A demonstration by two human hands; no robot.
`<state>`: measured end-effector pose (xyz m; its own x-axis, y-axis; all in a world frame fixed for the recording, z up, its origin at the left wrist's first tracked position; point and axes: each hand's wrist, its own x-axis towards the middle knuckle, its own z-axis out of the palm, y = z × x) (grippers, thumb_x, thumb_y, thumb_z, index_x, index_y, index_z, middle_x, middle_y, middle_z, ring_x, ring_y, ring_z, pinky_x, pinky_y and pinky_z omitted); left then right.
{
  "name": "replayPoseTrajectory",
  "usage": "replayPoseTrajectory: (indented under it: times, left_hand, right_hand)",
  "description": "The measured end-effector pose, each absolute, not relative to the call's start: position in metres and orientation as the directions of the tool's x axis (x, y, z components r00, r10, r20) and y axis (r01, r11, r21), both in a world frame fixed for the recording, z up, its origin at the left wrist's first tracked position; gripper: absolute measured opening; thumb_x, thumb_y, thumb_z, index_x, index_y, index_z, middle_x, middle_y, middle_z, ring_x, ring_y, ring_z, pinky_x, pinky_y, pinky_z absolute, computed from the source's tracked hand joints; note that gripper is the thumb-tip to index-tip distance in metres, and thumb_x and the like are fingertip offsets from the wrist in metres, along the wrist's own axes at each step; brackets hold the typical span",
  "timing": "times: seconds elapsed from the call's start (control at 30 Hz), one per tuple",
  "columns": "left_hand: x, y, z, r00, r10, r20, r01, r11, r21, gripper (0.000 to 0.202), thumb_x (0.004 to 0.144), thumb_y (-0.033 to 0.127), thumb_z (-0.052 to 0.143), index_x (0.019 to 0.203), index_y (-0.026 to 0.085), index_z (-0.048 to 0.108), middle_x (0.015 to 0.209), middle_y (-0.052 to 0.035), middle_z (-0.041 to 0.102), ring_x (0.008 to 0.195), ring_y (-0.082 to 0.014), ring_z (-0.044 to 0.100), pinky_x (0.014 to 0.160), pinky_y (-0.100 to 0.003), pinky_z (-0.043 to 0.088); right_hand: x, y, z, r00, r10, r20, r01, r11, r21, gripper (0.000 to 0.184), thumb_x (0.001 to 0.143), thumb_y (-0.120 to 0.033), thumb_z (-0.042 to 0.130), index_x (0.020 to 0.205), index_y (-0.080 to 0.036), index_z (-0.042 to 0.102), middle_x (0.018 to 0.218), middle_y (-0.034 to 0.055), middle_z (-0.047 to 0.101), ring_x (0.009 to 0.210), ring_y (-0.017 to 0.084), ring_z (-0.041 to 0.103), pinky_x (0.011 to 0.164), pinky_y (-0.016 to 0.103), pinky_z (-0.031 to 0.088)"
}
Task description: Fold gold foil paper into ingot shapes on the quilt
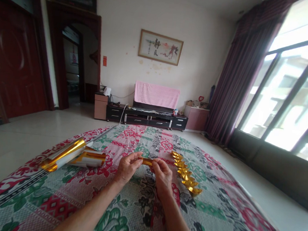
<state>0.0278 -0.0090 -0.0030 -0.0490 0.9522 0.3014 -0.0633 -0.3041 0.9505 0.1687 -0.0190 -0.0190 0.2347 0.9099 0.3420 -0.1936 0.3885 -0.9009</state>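
Note:
Between my two hands is a narrow folded strip of gold foil paper (147, 161), held level above the patterned cloth (113, 220). My left hand (127, 167) pinches its left end with thumb and fingers. The right end is gripped the same way by my right hand (162, 173). To the right of my hands, a row of several folded gold paper ingots (185, 174) runs away from me across the cloth. Off to the left lie curled sheets of gold foil paper (67, 154), their pale backs partly showing, with another rolled piece (91, 158) beside them.
Past the cloth's far edge, a low black TV cabinet (148, 120) stands against the wall, with a pink cloth (157, 94) draped over the screen. Tall windows and a purple curtain (227, 90) are at the right. A dark red door (15, 55) is at the left.

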Motion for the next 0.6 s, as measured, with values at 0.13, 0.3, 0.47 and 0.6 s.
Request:
replayPoseTrajectory:
  times: [0.13, 0.3, 0.47, 0.6]
  left_hand:
    - [0.0285, -0.0087, -0.0024, -0.058, 0.954, 0.295, -0.076, -0.299, 0.951, 0.038, 0.066, 0.03, 0.063, 0.1, 0.013, 0.064, 0.082, -0.0045, 0.068, 0.065, -0.013, 0.06, 0.055, -0.02, 0.047]
    - [0.0288, -0.0074, -0.0039, -0.06, 0.951, 0.302, -0.095, -0.307, 0.947, 0.037, 0.065, 0.029, 0.064, 0.098, 0.014, 0.064, 0.081, -0.0035, 0.068, 0.063, -0.0118, 0.06, 0.055, -0.02, 0.047]
    - [0.0284, -0.0054, -0.0069, -0.06, 0.951, 0.303, -0.085, -0.307, 0.948, 0.036, 0.066, 0.028, 0.063, 0.099, 0.014, 0.064, 0.079, -0.0027, 0.067, 0.06, -0.011, 0.058, 0.053, -0.019, 0.046]
    - [0.0273, -0.0023, -0.0091, -0.043, 0.947, 0.317, -0.075, -0.32, 0.945, 0.035, 0.067, 0.027, 0.062, 0.1, 0.014, 0.065, 0.082, -0.004, 0.068, 0.071, -0.0137, 0.061, 0.062, -0.021, 0.047]
  right_hand:
    - [0.1684, -0.0203, -0.0173, 0.236, 0.909, 0.344, -0.187, 0.389, -0.902, 0.021, 0.069, -0.033, 0.065, 0.082, -0.015, 0.064, 0.07, -0.0003, 0.06, 0.059, 0.01, 0.052, 0.057, 0.022, 0.044]
    - [0.1673, -0.0248, -0.0114, 0.25, 0.914, 0.32, -0.182, 0.369, -0.912, 0.021, 0.069, -0.032, 0.065, 0.08, -0.015, 0.064, 0.07, -0.0004, 0.06, 0.059, 0.01, 0.052, 0.057, 0.022, 0.044]
    - [0.1667, -0.0263, -0.0091, 0.254, 0.914, 0.316, -0.178, 0.366, -0.913, 0.021, 0.068, -0.033, 0.065, 0.08, -0.016, 0.064, 0.07, -0.0006, 0.061, 0.059, 0.01, 0.052, 0.057, 0.022, 0.044]
    - [0.1668, -0.0245, -0.0109, 0.249, 0.91, 0.331, -0.166, 0.377, -0.911, 0.021, 0.068, -0.033, 0.064, 0.08, -0.016, 0.064, 0.071, -0.0004, 0.062, 0.059, 0.01, 0.053, 0.059, 0.023, 0.045]
